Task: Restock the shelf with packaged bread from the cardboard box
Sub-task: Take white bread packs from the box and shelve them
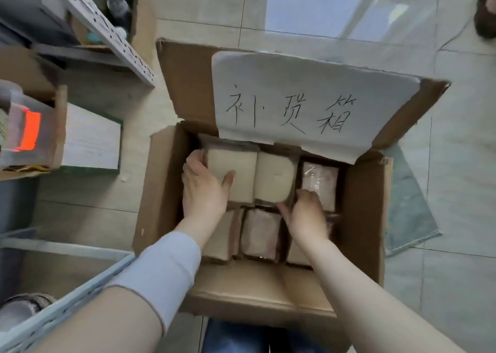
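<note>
An open cardboard box [359, 218] stands on the floor with a white handwritten sheet [308, 103] taped to its far flap. Inside lie several clear-wrapped packs of sliced bread. My left hand [205, 189] grips the far-left bread pack [233, 170], fingers round its left edge and thumb on its face. My right hand [306, 213] reaches down between a pale pack [273, 177] and the far-right pack [320, 181], fingers curled onto the right pack's lower edge. More packs [261, 234] lie in the near row. The metal shelf [118, 33] is at upper left.
A pale plastic crate rim [67, 307] runs along the lower left. A box with an orange-lit item [29, 135] and a green-edged carton [91, 143] sit beside the shelf. A teal cloth [410, 205] lies right of the box. A dark shoe [485, 14] is at top right.
</note>
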`<state>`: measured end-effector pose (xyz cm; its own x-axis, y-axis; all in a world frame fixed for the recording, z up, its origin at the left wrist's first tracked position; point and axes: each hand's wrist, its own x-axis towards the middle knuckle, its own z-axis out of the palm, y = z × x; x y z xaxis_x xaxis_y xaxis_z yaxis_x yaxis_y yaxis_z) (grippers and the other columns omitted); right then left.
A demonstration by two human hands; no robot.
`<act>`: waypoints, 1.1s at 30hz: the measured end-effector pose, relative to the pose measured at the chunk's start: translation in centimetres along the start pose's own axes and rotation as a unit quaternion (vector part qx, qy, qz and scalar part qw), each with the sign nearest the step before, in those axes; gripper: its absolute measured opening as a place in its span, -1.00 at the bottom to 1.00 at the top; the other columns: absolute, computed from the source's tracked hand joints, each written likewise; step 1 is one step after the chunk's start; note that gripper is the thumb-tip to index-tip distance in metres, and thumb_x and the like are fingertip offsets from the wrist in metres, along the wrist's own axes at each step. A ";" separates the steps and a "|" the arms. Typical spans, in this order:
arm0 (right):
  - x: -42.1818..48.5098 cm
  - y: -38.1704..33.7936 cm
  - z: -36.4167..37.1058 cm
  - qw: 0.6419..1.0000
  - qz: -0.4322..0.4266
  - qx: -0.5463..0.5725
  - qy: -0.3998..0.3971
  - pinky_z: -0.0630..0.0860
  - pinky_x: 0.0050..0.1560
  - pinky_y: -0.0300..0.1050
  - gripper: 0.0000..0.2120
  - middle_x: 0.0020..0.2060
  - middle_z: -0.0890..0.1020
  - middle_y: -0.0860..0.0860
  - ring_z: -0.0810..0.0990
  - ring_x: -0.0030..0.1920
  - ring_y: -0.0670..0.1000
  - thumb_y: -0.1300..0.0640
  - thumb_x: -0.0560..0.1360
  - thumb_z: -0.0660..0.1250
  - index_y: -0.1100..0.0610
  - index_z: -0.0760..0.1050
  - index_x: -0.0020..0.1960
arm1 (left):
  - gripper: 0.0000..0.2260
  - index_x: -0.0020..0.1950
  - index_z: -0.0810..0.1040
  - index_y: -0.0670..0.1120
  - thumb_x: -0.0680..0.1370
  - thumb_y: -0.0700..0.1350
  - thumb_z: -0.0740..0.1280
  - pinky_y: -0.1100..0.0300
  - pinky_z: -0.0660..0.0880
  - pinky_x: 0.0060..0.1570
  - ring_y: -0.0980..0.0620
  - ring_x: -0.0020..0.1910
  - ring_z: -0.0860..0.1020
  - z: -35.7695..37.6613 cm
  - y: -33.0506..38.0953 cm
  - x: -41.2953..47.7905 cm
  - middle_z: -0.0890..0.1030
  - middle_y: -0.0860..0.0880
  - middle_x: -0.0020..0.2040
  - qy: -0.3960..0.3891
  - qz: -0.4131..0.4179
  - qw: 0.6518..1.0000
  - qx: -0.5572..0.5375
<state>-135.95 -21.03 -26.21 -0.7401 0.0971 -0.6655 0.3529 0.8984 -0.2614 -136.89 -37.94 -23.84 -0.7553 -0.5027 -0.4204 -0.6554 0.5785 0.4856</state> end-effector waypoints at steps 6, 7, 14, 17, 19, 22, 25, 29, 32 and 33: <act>3.8 -1.0 3.2 0.989 0.093 0.115 0.029 0.34 0.26 0.03 -0.36 0.27 0.40 0.20 0.36 0.29 0.19 -0.11 0.43 0.36 0.27 0.30 0.33 | -0.32 0.35 0.20 -0.13 0.36 -0.09 0.50 0.17 0.41 0.15 -0.03 0.15 0.43 1.3 -0.8 2.9 0.40 -0.01 0.13 0.027 0.018 0.992 -0.118; 4.0 -0.9 3.1 0.984 0.107 0.139 0.029 0.36 0.26 0.01 -0.35 0.25 0.42 0.20 0.39 0.28 0.19 -0.09 0.40 0.40 0.27 0.33 0.32 | -0.30 0.36 0.20 -0.10 0.35 -0.11 0.51 0.24 0.43 0.10 0.02 0.07 0.46 1.1 -0.8 3.1 0.41 0.02 0.08 0.010 -0.002 0.990 -0.144; 1.6 0.1 0.0 0.944 0.168 0.285 0.002 0.50 0.08 -0.01 -0.57 -0.06 0.59 0.07 0.56 0.02 0.12 0.00 0.30 0.52 0.17 0.47 0.04 | -0.62 0.11 0.38 -0.02 0.39 -0.10 0.47 0.16 0.48 0.03 0.01 0.06 0.52 -1.9 -1.9 1.6 0.55 -0.02 0.08 -0.081 -0.075 0.969 -0.221; -1.2 1.6 -2.0 0.940 0.181 0.291 -0.001 0.49 0.05 -0.10 -0.57 -0.09 0.56 0.02 0.55 -0.01 0.07 0.01 0.29 0.53 0.17 0.47 0.04 | -0.74 -0.03 0.37 0.00 0.43 -0.13 0.44 0.18 0.48 0.02 0.02 0.06 0.52 -4.1 -1.8 -1.0 0.54 -0.02 0.05 -0.072 -0.071 0.960 -0.262; -3.9 3.2 -3.2 0.939 0.183 0.291 -0.014 0.52 0.14 0.01 -0.52 -0.02 0.59 0.04 0.58 0.04 0.11 0.01 0.29 0.53 0.20 0.50 0.09 | -0.74 0.02 0.37 -0.07 0.45 -0.13 0.41 0.25 0.46 -0.04 0.07 0.01 0.53 -5.8 -1.5 -3.6 0.55 -0.03 0.04 -0.064 -0.070 0.953 -0.289; -9.6 5.1 -5.3 0.949 0.143 0.279 -0.020 0.54 0.09 0.08 -0.66 -0.05 0.65 0.10 0.60 -0.06 0.11 0.02 0.27 0.54 0.17 0.55 -0.07 | -0.74 0.07 0.38 -0.10 0.47 -0.12 0.39 0.45 0.44 -0.23 0.19 -0.11 0.51 -9.4 -1.1 -8.8 0.55 0.05 -0.06 -0.036 -0.063 0.942 -0.327; -15.3 6.2 -7.2 0.955 0.095 0.280 -0.032 0.57 0.04 0.15 -0.65 -0.12 0.65 0.19 0.62 -0.11 0.14 0.05 0.26 0.55 0.25 0.55 -0.11 | -0.70 0.12 0.42 -0.08 0.46 -0.06 0.41 0.35 0.44 -0.16 0.12 -0.03 0.53 -13.4 -1.4 -14.6 0.57 0.03 0.02 -0.005 -0.059 0.937 -0.344; -24.0 5.4 -10.3 0.959 -0.024 0.276 -0.063 0.60 -0.16 0.00 -0.73 -0.15 0.65 0.15 0.61 -0.17 0.08 0.06 0.26 0.55 0.18 0.57 -0.17 | -0.80 0.01 0.49 -0.01 0.43 -0.10 0.43 0.40 0.48 -0.17 0.20 -0.10 0.56 -21.2 -2.7 -24.6 0.61 0.07 -0.06 0.086 -0.013 0.921 -0.381; -31.2 2.5 -12.3 0.955 -0.116 0.263 -0.075 0.59 -0.17 -0.05 -0.79 -0.17 0.65 0.02 0.62 -0.12 0.06 0.04 0.26 0.54 0.04 0.54 -0.22 | -0.84 -0.09 0.47 0.01 0.43 -0.15 0.43 0.37 0.49 -0.13 0.15 -0.15 0.55 -28.5 -4.1 -32.2 0.59 0.06 -0.12 0.163 0.023 0.898 -0.408; -33.7 1.2 -12.9 0.952 -0.148 0.256 -0.078 0.59 -0.18 -0.08 -0.80 -0.18 0.65 -0.01 0.63 -0.12 0.04 0.03 0.26 0.54 0.01 0.54 -0.22 | -0.83 -0.13 0.46 0.02 0.43 -0.16 0.43 0.36 0.49 -0.13 0.15 -0.17 0.54 -31.1 -4.7 -34.7 0.58 0.06 -0.15 0.189 0.036 0.892 -0.410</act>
<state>-117.92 -17.69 4.91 -0.7706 -0.2281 -0.5951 0.4048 0.5460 -0.7335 -107.56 -43.24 12.29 -0.6392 -0.7538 -0.1524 -0.2671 0.0318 0.9631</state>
